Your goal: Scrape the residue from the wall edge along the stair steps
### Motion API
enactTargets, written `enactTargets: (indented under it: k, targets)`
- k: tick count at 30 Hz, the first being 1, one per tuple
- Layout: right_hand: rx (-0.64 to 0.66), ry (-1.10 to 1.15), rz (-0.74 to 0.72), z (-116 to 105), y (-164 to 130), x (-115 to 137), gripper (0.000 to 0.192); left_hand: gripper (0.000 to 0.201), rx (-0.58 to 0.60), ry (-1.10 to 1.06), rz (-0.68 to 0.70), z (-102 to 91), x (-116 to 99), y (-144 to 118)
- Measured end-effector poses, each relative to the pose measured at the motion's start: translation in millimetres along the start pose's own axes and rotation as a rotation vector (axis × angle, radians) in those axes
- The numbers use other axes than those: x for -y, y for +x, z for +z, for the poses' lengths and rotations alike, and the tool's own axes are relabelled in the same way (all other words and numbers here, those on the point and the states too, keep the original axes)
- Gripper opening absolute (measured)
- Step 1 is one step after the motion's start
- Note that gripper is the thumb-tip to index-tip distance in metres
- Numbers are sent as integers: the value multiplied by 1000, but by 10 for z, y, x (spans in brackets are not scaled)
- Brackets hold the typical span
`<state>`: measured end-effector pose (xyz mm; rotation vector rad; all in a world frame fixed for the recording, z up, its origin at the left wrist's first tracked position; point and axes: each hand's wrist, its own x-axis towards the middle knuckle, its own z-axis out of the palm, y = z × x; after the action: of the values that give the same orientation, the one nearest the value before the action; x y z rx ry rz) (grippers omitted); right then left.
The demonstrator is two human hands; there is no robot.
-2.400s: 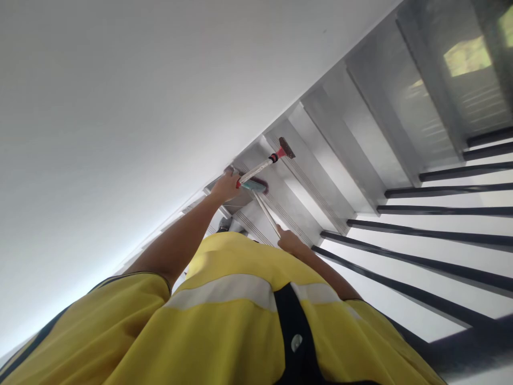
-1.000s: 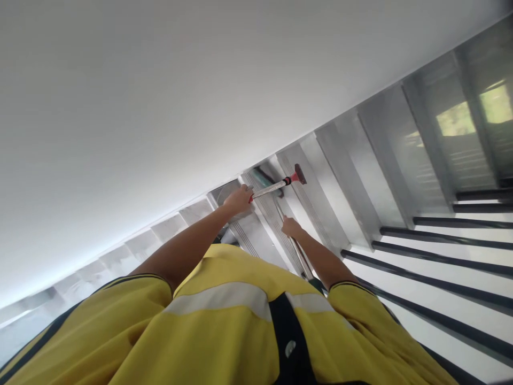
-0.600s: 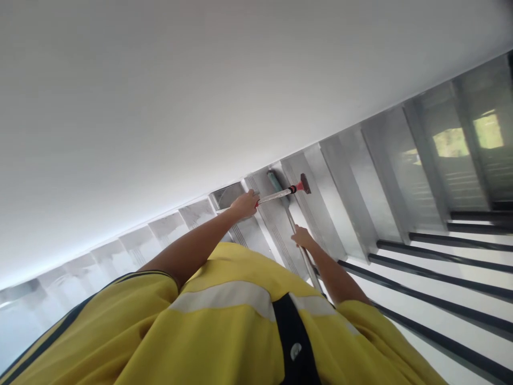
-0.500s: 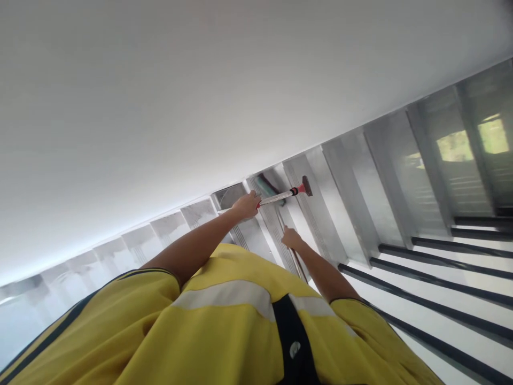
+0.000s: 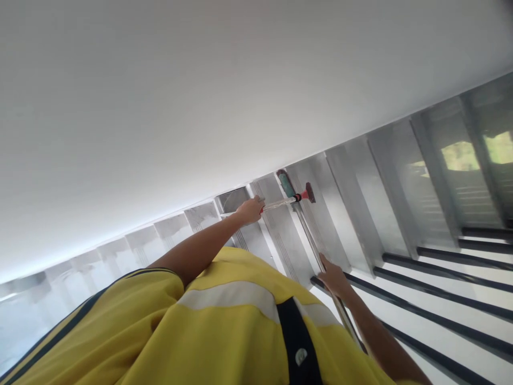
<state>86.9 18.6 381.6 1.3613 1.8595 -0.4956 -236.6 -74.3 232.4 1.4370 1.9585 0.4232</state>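
Note:
My left hand is shut on a short silver-handled tool with a red neck and a dark head, held out over the grey stair steps. My right hand grips a long thin pole low on its shaft, close to my body. The pole ends in a teal mop head that lies on a step next to the white wall. The two tools cross near the mop head. My yellow shirt fills the bottom of the view.
A plain white wall takes up the upper left. Grey steps with grooved edges run along it. Black railing bars cross the right side. Glossy panels at the far right reflect light.
My right hand has slid back along the pole toward my body, and the teal mop head has moved up against the wall. The left hand stays on the short tool.

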Motion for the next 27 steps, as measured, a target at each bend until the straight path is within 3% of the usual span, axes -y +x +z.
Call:
enactTargets:
  k: [3, 6, 9, 14, 17, 20, 25, 27]
  targets:
    - [-67, -129, -13, -25, -246, -118, 72, 31, -11, -8, -6, -1, 3, -19]
    - [-148, -383, -24, 39, -247, 4, 70, 32, -33, -18, -17, -6, -4, -26]
    - [-131, -521, -75, 219, -64, 317, 70, 31, -49, -26, -27, -17, -18, -24]
    - [15, -537, -252, 586, 268, 994, 72, 32, -71, -16, -36, -49, -31, -13]
    - [74, -542, -326, 717, 354, 1216, 73, 31, -70, -3, -38, -68, -19, -2]
    - [103, -575, -306, 690, 240, 1007, 74, 33, -72, 4, -21, -79, 1, 9]
    - [-8, -595, -203, 367, -261, 58, 72, 38, -88, -7, -25, -79, 28, 12]
    - [-90, -603, -165, 241, -365, -176, 69, 36, -86, -15, -27, -80, 32, 6]
